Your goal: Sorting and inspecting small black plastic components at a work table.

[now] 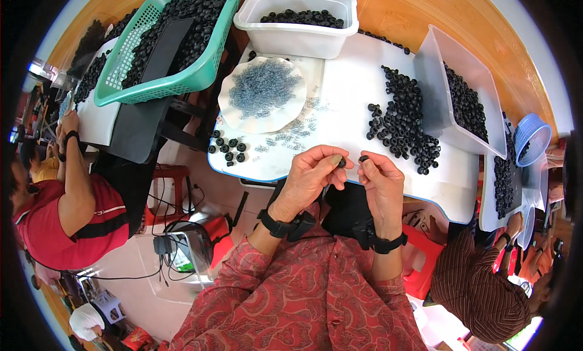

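My left hand (313, 180) pinches a small black ring-like part (341, 163) between thumb and fingertips, above the table's near edge. Close beside it, my right hand (384, 187) grips a second small black part (363, 158) the same way; a narrow gap separates the two. Beyond my left hand, a wavy-edged white plate (228, 111) holds a heap of tiny translucent bluish pieces (264, 87), some scattered next to it. Several loose black parts (226, 147) sit left of my left hand. A larger pile of black parts (404, 111) spreads beyond my right hand.
A white tub (297, 38) and a clear bin (434, 102), both with black parts, stand on the white table (346, 78). At left is a green basket (209, 62) of black parts. People work at left (70, 211) and right (480, 284); cables (161, 260) hang low left.
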Tool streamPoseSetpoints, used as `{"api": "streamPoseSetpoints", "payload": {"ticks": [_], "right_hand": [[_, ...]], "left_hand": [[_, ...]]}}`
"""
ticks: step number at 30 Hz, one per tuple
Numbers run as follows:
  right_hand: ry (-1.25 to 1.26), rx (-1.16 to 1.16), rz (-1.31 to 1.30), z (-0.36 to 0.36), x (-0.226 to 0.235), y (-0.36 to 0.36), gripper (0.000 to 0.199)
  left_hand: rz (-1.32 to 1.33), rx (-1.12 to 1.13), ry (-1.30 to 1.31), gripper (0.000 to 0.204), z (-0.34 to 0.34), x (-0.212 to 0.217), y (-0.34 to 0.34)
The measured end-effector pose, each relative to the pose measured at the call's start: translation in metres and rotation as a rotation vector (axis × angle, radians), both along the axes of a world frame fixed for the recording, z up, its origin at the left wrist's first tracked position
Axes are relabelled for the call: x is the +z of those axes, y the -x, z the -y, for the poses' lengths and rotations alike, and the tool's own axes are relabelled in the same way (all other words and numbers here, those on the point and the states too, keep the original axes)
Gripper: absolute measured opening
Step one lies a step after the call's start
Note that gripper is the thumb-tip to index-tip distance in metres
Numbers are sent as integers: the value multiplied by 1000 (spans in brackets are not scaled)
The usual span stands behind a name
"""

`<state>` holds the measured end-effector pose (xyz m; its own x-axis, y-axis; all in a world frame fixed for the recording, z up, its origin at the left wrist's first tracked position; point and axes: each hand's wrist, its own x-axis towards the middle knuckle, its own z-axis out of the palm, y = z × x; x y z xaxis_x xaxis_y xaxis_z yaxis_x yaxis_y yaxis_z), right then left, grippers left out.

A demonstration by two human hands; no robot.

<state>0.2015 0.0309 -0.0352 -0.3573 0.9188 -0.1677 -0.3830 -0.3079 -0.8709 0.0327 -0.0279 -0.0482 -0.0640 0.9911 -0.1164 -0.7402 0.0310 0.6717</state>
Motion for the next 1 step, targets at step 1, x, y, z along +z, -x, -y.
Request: {"api": "streamPoseSetpoints", "payload": {"ticks": [1], "right_hand": [[-31, 8, 5, 1, -2, -2, 22]], "left_hand": [[11, 0, -4, 22, 0, 0, -1]]}}
